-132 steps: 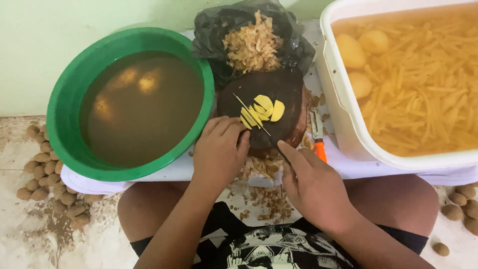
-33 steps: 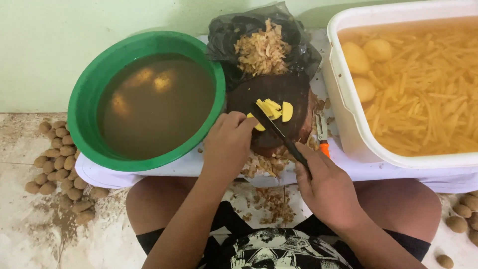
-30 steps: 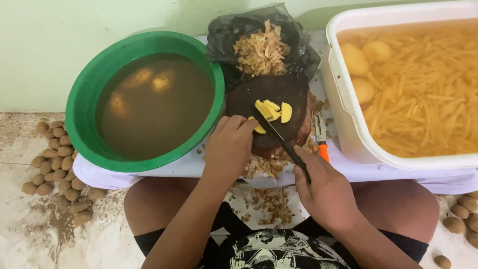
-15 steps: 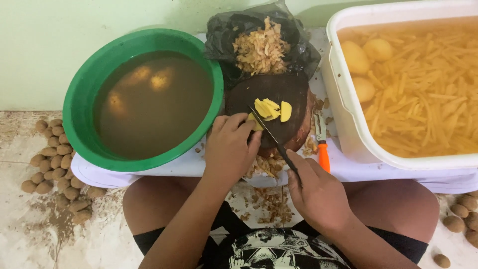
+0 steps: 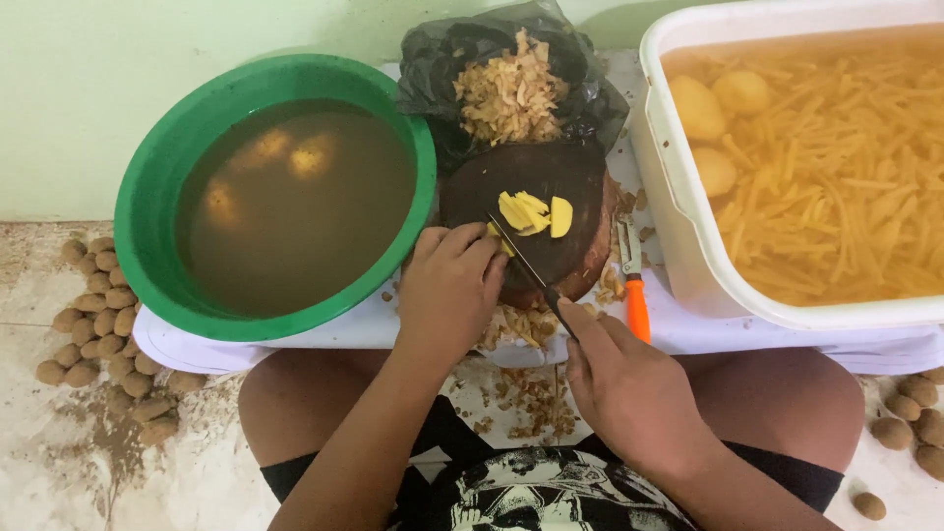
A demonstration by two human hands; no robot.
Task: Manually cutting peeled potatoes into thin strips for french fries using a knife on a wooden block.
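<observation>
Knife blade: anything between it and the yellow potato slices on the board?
Nothing visible. The knife, held in the right hand, lies against the potato slices on the dark cutting board; the left hand sits beside it.

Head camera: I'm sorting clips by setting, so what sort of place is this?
Probably a home or small food-prep spot at floor level. The right hand holds a knife over potato slices on a round board, beside a white tub of cut strips and unpeeled potatoes on the floor.
</observation>
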